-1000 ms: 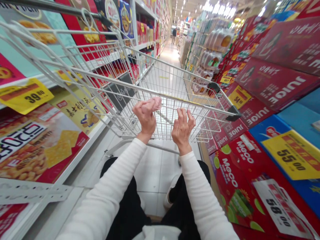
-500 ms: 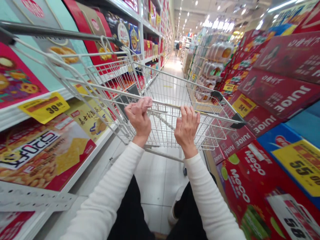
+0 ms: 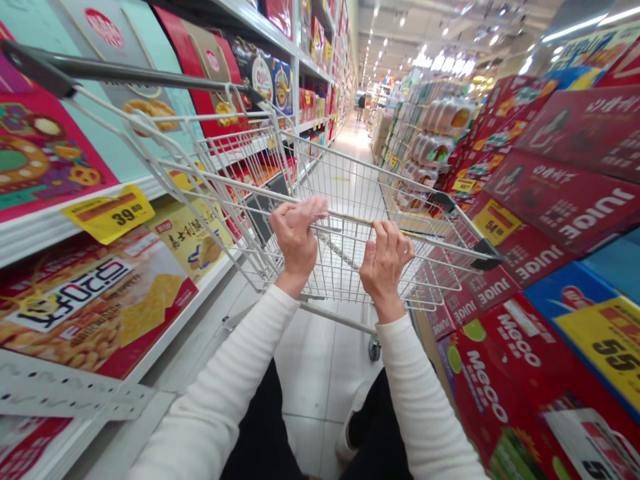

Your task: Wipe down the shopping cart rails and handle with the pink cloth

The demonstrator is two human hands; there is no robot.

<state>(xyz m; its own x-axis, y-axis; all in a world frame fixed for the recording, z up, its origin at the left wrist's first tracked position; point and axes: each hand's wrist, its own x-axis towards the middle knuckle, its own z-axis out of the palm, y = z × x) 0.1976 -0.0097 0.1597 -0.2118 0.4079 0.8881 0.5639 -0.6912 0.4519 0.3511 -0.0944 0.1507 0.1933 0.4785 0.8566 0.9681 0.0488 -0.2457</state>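
Note:
A wire shopping cart [image 3: 345, 260] stands turned across the aisle, its dark handle bar [image 3: 150, 75] toward the shelf at left. My left hand [image 3: 296, 243] is closed around a folded pink cloth [image 3: 309, 209], pressed against the cart's near top rail. To its right, my right hand [image 3: 386, 260] has its fingers curled over the same rail, or the wires just beneath it. The palms of both hands are hidden. Through the mesh the floor shows under the basket.
Shelves with boxed snacks and a yellow price tag [image 3: 111, 213] line the left side. Stacked red drink cartons [image 3: 565, 193] stand close at right, near the cart's dark corner [image 3: 486, 253]. Beyond the cart the tiled aisle [image 3: 353, 137] runs back to a distant person [image 3: 361, 105].
Both hands and the cart have shifted right and slightly down in the view, with the near rail slanting more. A caster at the cart's base shows more fully. Both grips stay closed.

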